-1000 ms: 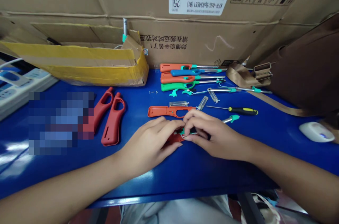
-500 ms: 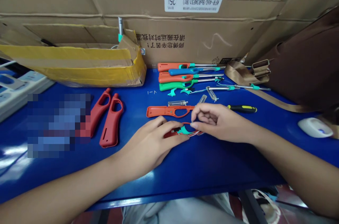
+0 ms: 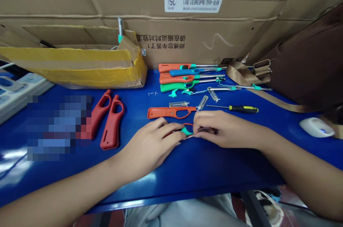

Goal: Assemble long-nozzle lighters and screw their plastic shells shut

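My left hand is closed on an open red lighter casing, low over the blue table. A teal trigger and a bit of wire show in the casing between my hands. My right hand pinches at the casing's front end; its fingers hide what exactly they grip there. Just beyond lies an orange casing half, hollow side up. Behind that are clear fuel tanks. A black and yellow screwdriver lies beyond my right hand.
Two red casing shells lie at left beside a blurred patch. Assembled lighters and metal nozzle tubes with teal parts lie at the back. A yellow-taped box, brown strap and white device surround them.
My right hand has lowered and its fingers have closed at the casing's front end, uncovering the screwdriver shaft and a clear tank. My left hand keeps its hold.
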### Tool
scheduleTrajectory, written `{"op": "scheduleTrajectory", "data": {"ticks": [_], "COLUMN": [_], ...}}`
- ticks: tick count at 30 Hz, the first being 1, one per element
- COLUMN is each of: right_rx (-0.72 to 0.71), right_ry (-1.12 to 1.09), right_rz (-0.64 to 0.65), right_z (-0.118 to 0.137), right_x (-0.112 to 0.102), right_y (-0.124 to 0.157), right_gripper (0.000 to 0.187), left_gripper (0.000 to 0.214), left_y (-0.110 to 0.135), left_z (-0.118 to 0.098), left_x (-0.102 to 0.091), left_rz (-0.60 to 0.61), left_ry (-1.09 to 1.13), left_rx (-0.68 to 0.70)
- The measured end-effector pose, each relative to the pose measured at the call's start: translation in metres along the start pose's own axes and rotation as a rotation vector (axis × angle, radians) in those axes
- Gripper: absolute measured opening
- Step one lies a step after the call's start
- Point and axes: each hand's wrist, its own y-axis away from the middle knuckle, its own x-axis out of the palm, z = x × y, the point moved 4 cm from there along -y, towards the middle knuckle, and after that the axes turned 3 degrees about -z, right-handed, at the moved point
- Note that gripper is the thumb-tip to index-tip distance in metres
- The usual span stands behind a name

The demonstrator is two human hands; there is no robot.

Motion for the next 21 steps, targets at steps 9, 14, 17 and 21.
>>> {"op": "scheduleTrajectory", "data": {"ticks": [9,14,17,21], "right_rx": [-0.007,0.005,0.005,0.01], "right_ry": [0.017,0.033,0.04,0.073], "right_rz": [-0.031,-0.009,0.0,-0.005], "right_z": [-0.0008,0.0003,0.002,0.0022], "right_x": [0.0026,0.0017,0.0015,0.0014], "right_y": [-0.0015,-0.0008,-0.0011,-0.0019], "right_gripper": [0.003,0.007,0.007,0.007], "left_gripper": [0.026,0.025,0.025,0.024], "left_y": [0.0019,0.0041,0.0053,0.0062], "left_z": [0.0018,0.0023,0.0037,0.0051], "left_x": [0.0007,0.0,-0.0002,-0.0003], "left_rz": [0.009,-0.011,-0.017,-0.036], "left_ry": [0.003,-0.003,0.012,0.038], "left_rx": [0.01,0.021,0.002,-0.022]}}
